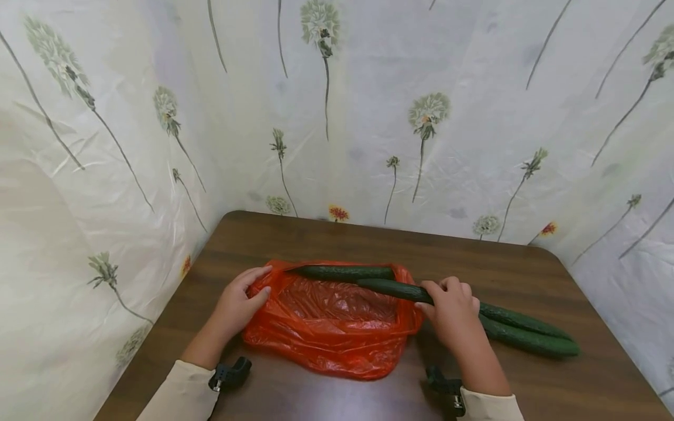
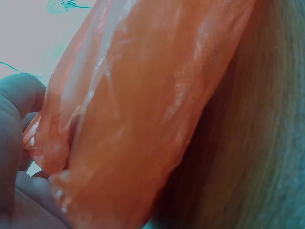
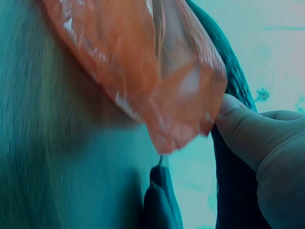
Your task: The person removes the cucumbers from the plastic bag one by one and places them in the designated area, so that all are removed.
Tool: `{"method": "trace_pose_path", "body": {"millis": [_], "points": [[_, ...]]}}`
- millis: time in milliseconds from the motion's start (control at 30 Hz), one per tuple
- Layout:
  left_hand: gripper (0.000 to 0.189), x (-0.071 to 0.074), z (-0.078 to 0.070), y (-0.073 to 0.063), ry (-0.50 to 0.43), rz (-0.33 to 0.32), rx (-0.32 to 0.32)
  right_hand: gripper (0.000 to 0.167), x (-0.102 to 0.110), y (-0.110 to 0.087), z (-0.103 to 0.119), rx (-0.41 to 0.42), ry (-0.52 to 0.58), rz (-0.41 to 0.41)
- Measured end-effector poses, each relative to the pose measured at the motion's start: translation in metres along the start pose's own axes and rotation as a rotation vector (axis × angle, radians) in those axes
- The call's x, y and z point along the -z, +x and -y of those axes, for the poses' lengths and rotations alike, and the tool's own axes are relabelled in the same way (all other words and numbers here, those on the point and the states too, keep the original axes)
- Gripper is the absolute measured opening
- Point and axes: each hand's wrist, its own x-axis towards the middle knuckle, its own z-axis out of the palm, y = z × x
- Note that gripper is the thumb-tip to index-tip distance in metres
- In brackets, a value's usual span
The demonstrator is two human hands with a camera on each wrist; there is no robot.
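Note:
A thin red plastic bag [image 1: 326, 345] lies on the table with its mouth spread wide. My left hand [image 1: 237, 301] holds the bag's left edge, the film bunched between fingers and thumb in the left wrist view. Inside the bag, along its far side, lies a dark green cucumber [image 1: 342, 272]. My right hand [image 1: 453, 313] grips another long cucumber [image 1: 392, 287], whose left end reaches over the bag's opening. In the right wrist view, the thumb [image 3: 236, 117] presses on this cucumber beside the bag's edge. The right palm hides its middle.
To the right of my right hand, cucumbers [image 1: 537, 342] lie side by side on the brown wooden table [image 1: 474, 251]. A white curtain [image 1: 368, 117] printed with dandelions hangs behind the table and along its left. Each wrist carries a small black camera mount [image 1: 231, 373].

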Motion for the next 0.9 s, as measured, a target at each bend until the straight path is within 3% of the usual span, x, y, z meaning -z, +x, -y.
{"method": "trace_pose_path", "body": {"millis": [900], "points": [[0.047, 0.000, -0.002, 0.000, 0.007, 0.010, 0.008, 0.047, 0.009, -0.035, -0.043, -0.068, -0.075, 0.019]]}}
